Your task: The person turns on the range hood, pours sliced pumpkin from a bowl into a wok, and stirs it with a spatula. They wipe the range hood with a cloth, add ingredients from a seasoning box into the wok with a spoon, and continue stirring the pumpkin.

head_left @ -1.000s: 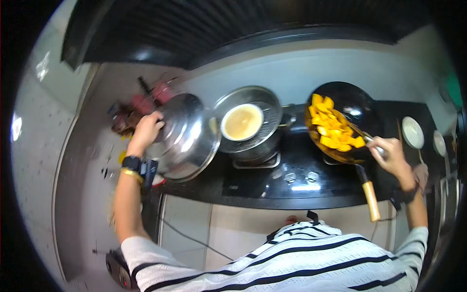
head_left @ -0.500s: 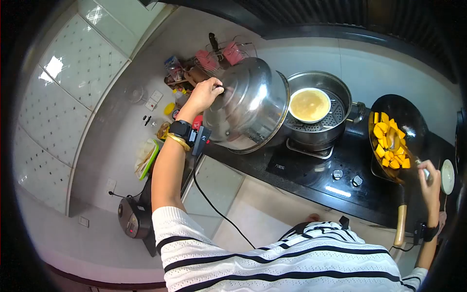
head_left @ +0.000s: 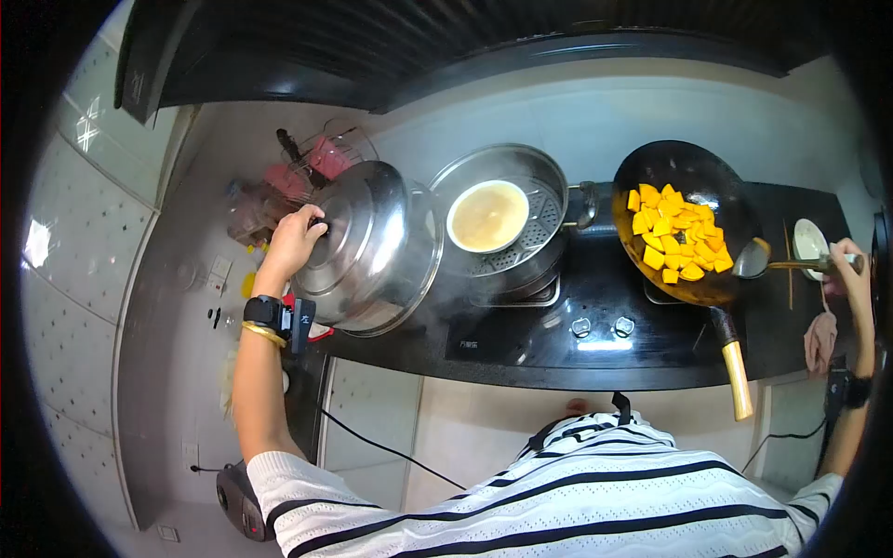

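My left hand (head_left: 294, 244) is closed on the knob of a large shiny domed pot lid (head_left: 377, 246), held tilted at the left of the steamer pot (head_left: 551, 177). Inside that pot, a round bowl of pale brownish liquid (head_left: 487, 217) sits on a perforated steamer rack (head_left: 544, 223). Fingers of my right hand (head_left: 848, 265) wrap round the handle of a cooking spatula (head_left: 752, 259), whose blade is at the right rim of a black wok (head_left: 670, 163). Chunks of yellow-orange pumpkin (head_left: 679, 232) lie in the wok.
The wok's wooden handle (head_left: 737, 377) juts over the front counter edge. A white bowl (head_left: 809, 242) and a pinkish cloth (head_left: 819, 342) are at the right. Behind the lid stands a wire rack with pink items (head_left: 330, 158). A rice cooker (head_left: 244, 502) is at lower left.
The view has swung, shifting the stove leftward in frame. The spatula has moved from among the pumpkin chunks to the wok's right rim. My left hand still grips the lid; haze now shows around it.
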Motion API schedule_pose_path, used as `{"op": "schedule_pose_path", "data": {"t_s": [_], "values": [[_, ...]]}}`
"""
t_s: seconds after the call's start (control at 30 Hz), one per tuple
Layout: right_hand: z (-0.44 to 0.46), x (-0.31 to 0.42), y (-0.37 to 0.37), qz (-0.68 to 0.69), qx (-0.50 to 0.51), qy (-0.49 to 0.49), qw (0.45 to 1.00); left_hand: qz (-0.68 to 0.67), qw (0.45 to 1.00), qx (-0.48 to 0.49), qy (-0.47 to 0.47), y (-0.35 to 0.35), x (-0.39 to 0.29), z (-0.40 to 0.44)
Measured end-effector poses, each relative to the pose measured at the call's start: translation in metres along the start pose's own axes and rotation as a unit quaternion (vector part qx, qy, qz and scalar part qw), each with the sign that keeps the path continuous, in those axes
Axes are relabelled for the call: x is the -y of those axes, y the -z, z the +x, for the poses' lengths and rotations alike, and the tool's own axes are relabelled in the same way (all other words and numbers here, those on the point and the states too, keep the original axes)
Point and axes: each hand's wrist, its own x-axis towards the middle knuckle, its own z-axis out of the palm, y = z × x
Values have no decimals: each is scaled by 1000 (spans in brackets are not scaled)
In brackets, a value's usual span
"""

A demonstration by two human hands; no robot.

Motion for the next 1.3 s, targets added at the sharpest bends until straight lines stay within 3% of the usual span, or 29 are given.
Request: {"op": "schedule_pose_path", "data": {"t_s": [0.13, 0.2, 0.3, 0.5, 0.6, 0.77, 0.9, 1.03, 1.1, 1.17, 1.3], "values": [[10, -32, -45, 170, 77, -88, 978, 19, 1000, 5, -15, 3, -15, 15], [-15, 8, -95, 211, 18, -141, 967, 19, 999, 16, -20, 2, -28, 27], [-22, 23, -127, 257, -5, -107, 960, 47, 996, 17, -75, -3, -47, 45], [-20, 26, -97, 279, -36, -82, 956, 56, 982, 39, -177, -31, -88, 92], [-24, 17, -64, 212, -54, -28, 975, 59, 979, 51, -186, -48, -114, 108], [-28, 11, -21, 121, -62, -40, 990, 84, 977, 63, -188, -74, -146, 130], [-16, 1, -36, 111, -45, -50, 992, 93, 975, 76, -185, -84, -155, 143], [1, -11, -101, 238, -22, -76, 968, 68, 981, 81, -165, -87, -151, 151], [-2, 1, -126, 267, 9, -42, 963, 68, 981, 78, -164, -87, -152, 152], [-4, 10, -145, 266, 25, 61, 962, 81, 980, 94, -156, -88, -152, 152], [-34, 64, -131, -22, 95, 231, 968, 67, 982, 92, -154, -92, -151, 150]]}}
